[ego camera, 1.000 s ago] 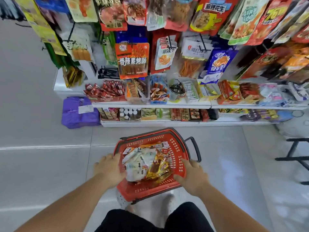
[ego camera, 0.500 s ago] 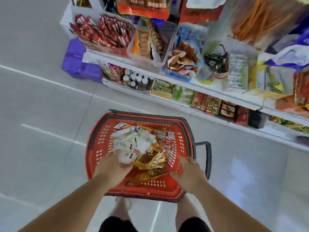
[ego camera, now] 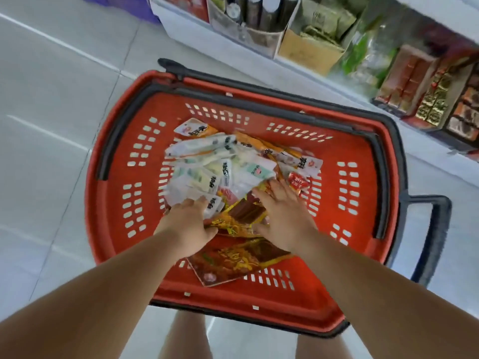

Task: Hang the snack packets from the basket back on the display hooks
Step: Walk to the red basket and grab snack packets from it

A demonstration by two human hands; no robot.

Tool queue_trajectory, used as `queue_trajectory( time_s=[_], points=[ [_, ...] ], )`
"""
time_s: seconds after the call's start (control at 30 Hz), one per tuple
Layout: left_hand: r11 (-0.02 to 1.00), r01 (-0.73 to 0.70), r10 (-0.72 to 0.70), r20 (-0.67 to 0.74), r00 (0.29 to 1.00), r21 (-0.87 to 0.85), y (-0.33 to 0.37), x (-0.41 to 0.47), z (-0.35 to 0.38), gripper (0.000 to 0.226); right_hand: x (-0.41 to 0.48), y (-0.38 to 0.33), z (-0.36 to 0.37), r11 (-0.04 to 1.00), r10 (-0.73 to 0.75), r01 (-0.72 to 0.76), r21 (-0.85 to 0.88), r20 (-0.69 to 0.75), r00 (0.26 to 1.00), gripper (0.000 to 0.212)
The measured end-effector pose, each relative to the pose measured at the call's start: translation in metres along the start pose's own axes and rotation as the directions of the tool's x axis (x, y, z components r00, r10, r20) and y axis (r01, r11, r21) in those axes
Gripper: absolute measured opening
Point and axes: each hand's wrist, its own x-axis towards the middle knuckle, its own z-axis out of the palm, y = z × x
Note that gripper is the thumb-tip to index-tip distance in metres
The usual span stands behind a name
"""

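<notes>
Presently, a red plastic shopping basket (ego camera: 363, 182) with perforated walls and dark handles is seen standing on the pale tiled floor (ego camera: 51, 99), directly in front of the person. A loose heap of snack packets (ego camera: 220, 167) is contained in it: white and pale green packets toward the far left, orange-edged ones toward the far right, and gold-and-brown packets (ego camera: 241, 221) nearest the person. One large red-brown packet (ego camera: 233, 263) is observed lying flat on the basket bottom at the near side.

Both hands are lowered into the basket. The left hand (ego camera: 188, 226) is laid on the heap with fingers spread, touching a white packet and the gold ones; no closed grip on any packet can be made out. The right hand (ego camera: 282, 216) is likewise laid flat with fingers apart over the gold and red packets, nothing being clamped.

Beyond the basket, a low white shelf (ego camera: 298, 63) is noted, carrying a cardboard box of green-gold packets (ego camera: 311, 45) and trays of small red and gold items (ego camera: 427, 97). The frame is somewhat blurred.
</notes>
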Motion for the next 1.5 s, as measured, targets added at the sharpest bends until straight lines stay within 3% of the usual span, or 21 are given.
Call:
queue_trajectory(
  time_s=[0.2,0.3,0.5,0.63,0.73,0.83,0.93,1.03,1.13,1.23,1.4,1.5],
  points=[
    [0.999,0.019,-0.012,0.148,0.989,-0.043,-0.040,0.042,0.031,0.060,0.037,-0.014,0.023,0.950,-0.174,0.109,-0.294,-0.205,0.963,0.095],
    [0.999,0.001,0.005,0.113,0.994,-0.047,-0.044,0.051,0.041,0.057,0.048,-0.019,0.025,0.891,-0.239,0.149,-0.430,-0.164,0.957,0.099],
    [0.998,0.002,0.002,0.067,0.998,-0.056,-0.041,0.054,0.041,0.042,0.057,-0.023,0.016,0.792,-0.299,0.232,-0.564,-0.028,0.954,0.053],
    [0.999,-0.002,0.004,0.040,0.999,-0.037,-0.033,0.046,0.037,0.043,0.050,-0.016,0.011,0.763,-0.252,0.229,-0.604,0.048,0.967,0.042],
    [0.993,0.018,-0.020,-0.020,1.000,-0.113,-0.028,0.033,0.033,0.056,0.040,-0.004,0.013,0.820,-0.219,0.198,-0.537,0.025,0.975,0.032],
    [0.995,-0.015,-0.002,-0.171,0.985,-0.101,-0.022,0.013,0.029,0.065,0.025,0.011,0.006,0.897,-0.212,0.162,-0.410,-0.079,0.974,0.021],
    [0.994,-0.027,0.000,-0.249,0.969,-0.107,-0.013,-0.013,0.027,0.067,0.004,0.020,-0.006,0.965,-0.119,0.090,-0.245,-0.107,0.987,0.034],
    [0.995,0.061,-0.076,-0.185,0.980,-0.085,-0.006,-0.036,0.029,0.068,-0.020,0.025,-0.018,1.000,-0.012,0.012,-0.003,-0.121,0.993,0.043],
    [0.968,0.156,-0.154,-0.025,0.988,0.195,0.001,-0.056,0.030,0.074,-0.035,0.031,-0.023,0.988,0.056,-0.038,0.147,-0.121,0.991,0.047],
    [0.923,0.157,-0.168,0.001,0.986,0.351,0.011,-0.066,0.032,0.089,-0.041,0.035,-0.027,0.972,0.085,-0.059,0.226,-0.108,0.990,0.049],
    [0.936,0.149,-0.175,0.054,0.983,0.318,0.027,-0.058,0.039,0.103,-0.038,0.041,-0.022,0.946,0.122,-0.115,0.304,-0.005,0.992,0.050],
    [0.961,0.131,-0.162,0.113,0.980,0.241,0.029,-0.054,0.042,0.099,-0.032,0.039,-0.024,0.934,0.129,-0.143,0.329,0.065,0.990,0.045]
  ],
)
